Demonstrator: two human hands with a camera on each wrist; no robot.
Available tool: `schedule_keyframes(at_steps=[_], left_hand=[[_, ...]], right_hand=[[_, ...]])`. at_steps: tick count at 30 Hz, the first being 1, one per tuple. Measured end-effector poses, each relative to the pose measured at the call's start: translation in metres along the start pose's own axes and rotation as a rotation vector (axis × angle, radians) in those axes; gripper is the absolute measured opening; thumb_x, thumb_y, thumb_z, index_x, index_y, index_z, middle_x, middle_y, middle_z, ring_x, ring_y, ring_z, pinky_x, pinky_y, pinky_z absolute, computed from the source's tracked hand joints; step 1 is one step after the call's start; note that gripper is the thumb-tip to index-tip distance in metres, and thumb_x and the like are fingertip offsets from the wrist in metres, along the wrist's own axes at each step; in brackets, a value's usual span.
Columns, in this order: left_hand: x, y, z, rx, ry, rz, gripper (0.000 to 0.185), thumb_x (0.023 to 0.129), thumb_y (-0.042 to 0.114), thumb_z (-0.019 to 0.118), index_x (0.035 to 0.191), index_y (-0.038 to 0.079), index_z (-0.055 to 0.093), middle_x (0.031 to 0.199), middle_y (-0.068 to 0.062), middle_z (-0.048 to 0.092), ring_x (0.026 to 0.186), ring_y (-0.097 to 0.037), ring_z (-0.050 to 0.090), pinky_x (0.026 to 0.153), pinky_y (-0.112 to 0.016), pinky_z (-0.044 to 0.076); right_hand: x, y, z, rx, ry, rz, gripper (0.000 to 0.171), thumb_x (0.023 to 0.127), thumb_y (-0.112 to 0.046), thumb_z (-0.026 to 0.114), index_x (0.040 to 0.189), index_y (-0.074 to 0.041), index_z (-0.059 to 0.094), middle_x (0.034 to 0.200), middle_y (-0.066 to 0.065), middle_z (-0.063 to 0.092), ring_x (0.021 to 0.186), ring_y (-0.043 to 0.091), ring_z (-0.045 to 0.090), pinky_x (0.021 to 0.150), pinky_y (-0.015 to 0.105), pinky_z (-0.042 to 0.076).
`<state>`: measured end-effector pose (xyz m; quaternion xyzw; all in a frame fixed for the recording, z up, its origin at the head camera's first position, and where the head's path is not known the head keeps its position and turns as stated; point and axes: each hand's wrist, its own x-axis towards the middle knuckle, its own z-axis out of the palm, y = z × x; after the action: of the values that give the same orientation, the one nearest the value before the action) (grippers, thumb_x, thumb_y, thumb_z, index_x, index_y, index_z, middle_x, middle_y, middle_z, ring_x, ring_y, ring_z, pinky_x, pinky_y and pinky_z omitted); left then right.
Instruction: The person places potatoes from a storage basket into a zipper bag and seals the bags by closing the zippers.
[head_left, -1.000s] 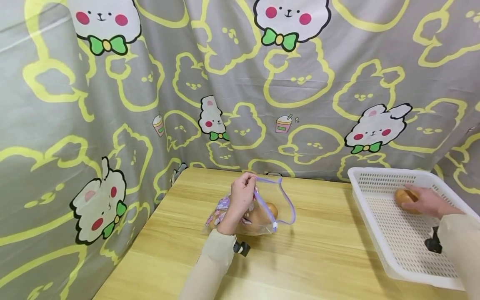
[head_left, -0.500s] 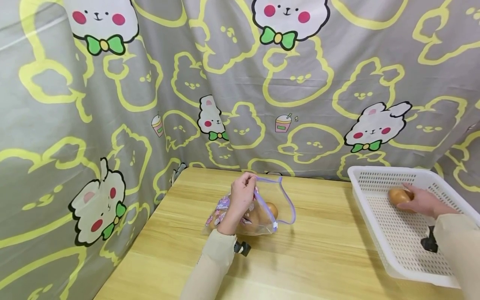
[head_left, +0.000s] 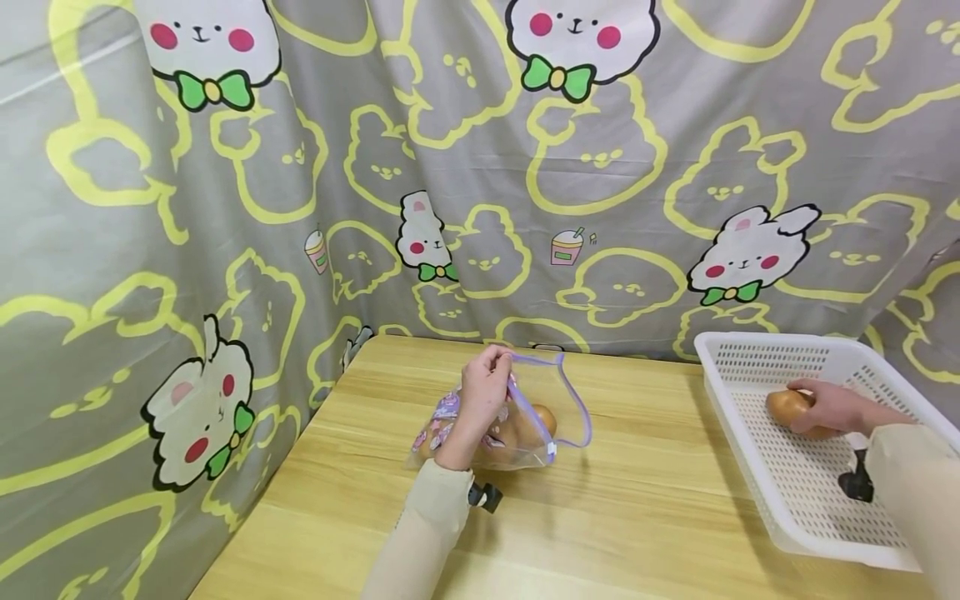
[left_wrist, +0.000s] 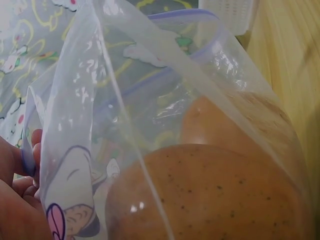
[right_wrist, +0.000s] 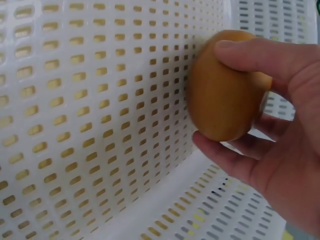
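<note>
Your right hand [head_left: 828, 408] grips 1 potato [head_left: 783, 406] inside basket [head_left: 720, 367]; left hand [head_left: 483, 392] pinches zip bag [head_left: 517, 433] rim, left of basket. Risk: rim slips, bag mouth closes, 2 potatoes [left_wrist: 215, 195] roll out.

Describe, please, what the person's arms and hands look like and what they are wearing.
Both arms are covered to the wrist by plain, loose beige sleeves. The left hand and right hand are bare, with no gloves, rings or markings visible. A small black camera mount sits at the left cuff, and another at the right.
</note>
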<state>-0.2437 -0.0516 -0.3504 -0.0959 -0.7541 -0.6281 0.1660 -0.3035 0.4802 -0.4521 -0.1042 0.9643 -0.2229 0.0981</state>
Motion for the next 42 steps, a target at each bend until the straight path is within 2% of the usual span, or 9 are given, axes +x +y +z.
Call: schedule_keyframes(at_steps=[7,13,16,17,21,25,28,34,42], left_hand=[[0.001,-0.004,0.003,-0.002,0.011,-0.030,0.016,0.094,-0.002,0.050,0.094,-0.012,0.062,0.066,-0.029,0.055,0.037,0.000,0.039,0.035,-0.010,0.033],[0.011,-0.035,0.006,-0.001,0.000,-0.011,0.016,0.095,0.005,0.052,0.093,-0.004,0.065,0.059,-0.012,0.055,0.036,-0.002,0.042,0.035,-0.014,0.038],[0.013,-0.040,0.006,0.008,-0.011,-0.014,0.016,0.094,0.006,0.052,0.093,-0.002,0.066,0.059,-0.010,0.056,0.037,-0.007,0.045,0.036,-0.017,0.041],[0.015,-0.047,0.007,0.010,-0.013,-0.006,0.016,0.094,0.007,0.053,0.092,-0.001,0.066,0.058,-0.006,0.055,0.037,-0.006,0.046,0.036,-0.019,0.042],[0.016,-0.048,0.007,0.019,-0.014,-0.001,0.016,0.094,0.007,0.052,0.091,0.000,0.066,0.058,-0.005,0.054,0.037,-0.006,0.045,0.036,-0.019,0.042],[0.015,-0.048,0.007,0.022,-0.019,-0.002,0.016,0.094,0.007,0.052,0.092,0.001,0.066,0.057,-0.002,0.054,0.038,-0.007,0.046,0.036,-0.020,0.043],[0.015,-0.048,0.008,0.016,-0.022,-0.004,0.016,0.094,0.008,0.052,0.092,0.001,0.066,0.057,-0.002,0.054,0.038,-0.007,0.046,0.036,-0.020,0.042],[0.014,-0.048,0.009,0.014,-0.023,-0.008,0.016,0.094,0.008,0.052,0.091,0.001,0.066,0.057,-0.002,0.054,0.037,-0.007,0.045,0.035,-0.020,0.042],[0.014,-0.047,0.009,0.021,-0.021,-0.011,0.016,0.094,0.008,0.052,0.091,0.001,0.066,0.057,-0.002,0.054,0.037,-0.008,0.045,0.035,-0.019,0.041]], right_hand=[[-0.003,-0.015,0.000,-0.018,-0.001,-0.082,0.069,0.065,-0.008,0.075,0.119,0.021,0.043,0.097,0.025,0.059,0.078,0.021,0.052,0.063,0.032,0.044],[-0.008,-0.033,-0.004,-0.063,0.039,-0.111,0.068,0.064,-0.012,0.075,0.121,0.015,0.048,0.097,0.020,0.060,0.077,0.020,0.051,0.062,0.034,0.043],[-0.010,-0.042,-0.007,-0.074,0.063,-0.144,0.068,0.064,-0.011,0.075,0.122,0.014,0.049,0.097,0.016,0.059,0.074,0.017,0.050,0.060,0.031,0.042],[-0.010,-0.046,-0.009,-0.076,0.067,-0.151,0.068,0.064,-0.011,0.075,0.122,0.013,0.049,0.096,0.014,0.059,0.073,0.016,0.049,0.059,0.030,0.042],[-0.015,-0.067,-0.015,-0.079,0.091,-0.209,0.067,0.066,-0.010,0.075,0.124,0.012,0.049,0.097,0.009,0.058,0.071,0.011,0.047,0.057,0.026,0.040],[-0.018,-0.086,-0.018,-0.125,0.148,-0.303,0.066,0.065,-0.010,0.078,0.122,0.011,0.052,0.099,0.010,0.059,0.072,0.010,0.046,0.057,0.025,0.039],[-0.020,-0.097,-0.019,-0.181,0.189,-0.338,0.066,0.062,-0.011,0.079,0.121,0.007,0.055,0.100,0.013,0.058,0.074,0.012,0.046,0.058,0.026,0.038],[-0.024,-0.111,-0.022,-0.220,0.175,-0.307,0.070,0.061,-0.012,0.080,0.123,0.004,0.053,0.107,0.019,0.054,0.078,0.017,0.048,0.061,0.030,0.039],[-0.031,-0.125,-0.026,-0.243,0.234,-0.356,0.071,0.061,-0.013,0.084,0.124,-0.003,0.054,0.107,0.012,0.056,0.082,0.018,0.049,0.063,0.031,0.040]])
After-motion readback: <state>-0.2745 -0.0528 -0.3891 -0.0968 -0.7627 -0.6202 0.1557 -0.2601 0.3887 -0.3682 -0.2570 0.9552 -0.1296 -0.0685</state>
